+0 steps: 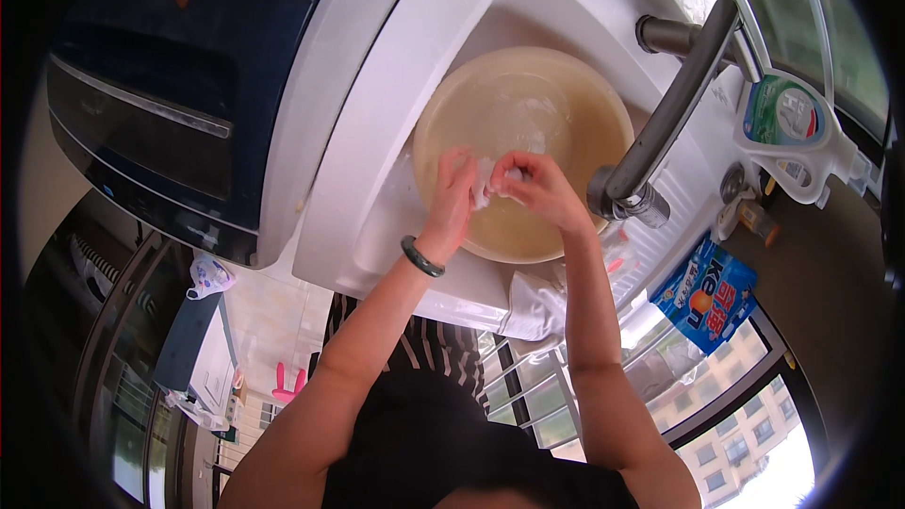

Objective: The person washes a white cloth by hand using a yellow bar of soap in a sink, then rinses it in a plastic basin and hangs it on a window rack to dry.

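Observation:
Both of my hands are over a round beige plastic basin (pixel 442 120) that holds water and stands in a white laundry sink (pixel 396 120). A small wet white cloth (pixel 483 184) is bunched between them. My left hand (pixel 454 191), with a dark bangle on its wrist, grips the cloth from the left. From the right, my right hand (pixel 534 184) pinches the cloth between thumb and fingers. Another white cloth (pixel 537 304) lies over the sink's front edge, below the basin. Parts of the held cloth are hidden by my fingers.
A grey metal faucet (pixel 672 106) reaches over the basin's right side. On the right are a white detergent bottle (pixel 785 127), a blue detergent bag (pixel 707 293) and a small bottle with an orange cap (pixel 758 220). A dark blue-topped appliance (pixel 177 99) adjoins the sink on the left.

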The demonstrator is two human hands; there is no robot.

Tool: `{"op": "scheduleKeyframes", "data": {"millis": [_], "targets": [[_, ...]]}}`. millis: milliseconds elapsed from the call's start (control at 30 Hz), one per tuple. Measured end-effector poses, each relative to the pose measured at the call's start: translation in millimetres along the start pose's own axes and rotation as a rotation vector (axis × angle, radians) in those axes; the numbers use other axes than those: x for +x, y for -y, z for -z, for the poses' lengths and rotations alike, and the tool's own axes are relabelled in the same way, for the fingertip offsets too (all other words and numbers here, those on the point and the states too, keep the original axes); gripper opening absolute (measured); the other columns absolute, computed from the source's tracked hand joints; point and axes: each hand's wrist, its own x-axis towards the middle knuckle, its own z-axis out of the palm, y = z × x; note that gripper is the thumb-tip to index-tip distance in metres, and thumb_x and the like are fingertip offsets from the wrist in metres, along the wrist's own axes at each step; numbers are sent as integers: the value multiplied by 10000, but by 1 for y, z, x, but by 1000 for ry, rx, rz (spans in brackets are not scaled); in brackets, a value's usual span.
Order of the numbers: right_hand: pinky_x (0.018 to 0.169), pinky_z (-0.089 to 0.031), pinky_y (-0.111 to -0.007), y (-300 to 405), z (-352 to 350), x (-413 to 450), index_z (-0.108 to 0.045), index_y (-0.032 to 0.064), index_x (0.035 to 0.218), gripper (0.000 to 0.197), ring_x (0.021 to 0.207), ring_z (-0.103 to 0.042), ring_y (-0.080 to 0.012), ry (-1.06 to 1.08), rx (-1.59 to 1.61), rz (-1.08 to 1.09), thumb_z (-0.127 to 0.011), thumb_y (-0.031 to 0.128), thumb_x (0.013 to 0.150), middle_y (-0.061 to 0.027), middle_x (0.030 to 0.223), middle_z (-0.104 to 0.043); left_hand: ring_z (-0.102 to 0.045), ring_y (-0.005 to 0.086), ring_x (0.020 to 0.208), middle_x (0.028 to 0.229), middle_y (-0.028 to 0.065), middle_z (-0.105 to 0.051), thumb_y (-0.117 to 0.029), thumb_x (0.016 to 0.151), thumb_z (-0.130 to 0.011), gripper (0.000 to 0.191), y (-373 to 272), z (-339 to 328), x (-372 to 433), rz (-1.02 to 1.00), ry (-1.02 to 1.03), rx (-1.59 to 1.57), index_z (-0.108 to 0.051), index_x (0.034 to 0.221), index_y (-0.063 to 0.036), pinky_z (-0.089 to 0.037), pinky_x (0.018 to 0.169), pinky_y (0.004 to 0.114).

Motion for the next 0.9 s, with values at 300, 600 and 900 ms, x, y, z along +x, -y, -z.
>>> {"op": "scheduleKeyframes", "data": {"millis": [300,600,900], "targets": [[592,-484,-321,-59,30,61,-586,31,972,173,615,-593,-223,-727,-517,324,-631,95,818,-103,820,-594,-354,289,1254,1439,97,-224,-467,944,-464,578,3,-28,-12,209,-147,-21,-286,1404,-164,-320,1016,499],[524,-469,-337,-28,-88,-24,-644,53,848,153,581,-632,-250,-699,-505,213,-650,203,816,-131,651,-625,-527,105,625,807,58,-579,-611,893,-455,508,26,-17,49,278,38,-218,-477,1014,-118,-436,520,250],[563,-452,-422,-45,9,71,-600,55,739,188,595,-560,-349,-850,-770,399,-585,190,867,-170,658,-564,-492,158,1031,1085,28,-513,-405,980,-410,355,43,-11,54,71,6,-370,-472,1163,-108,-407,907,318]]}}
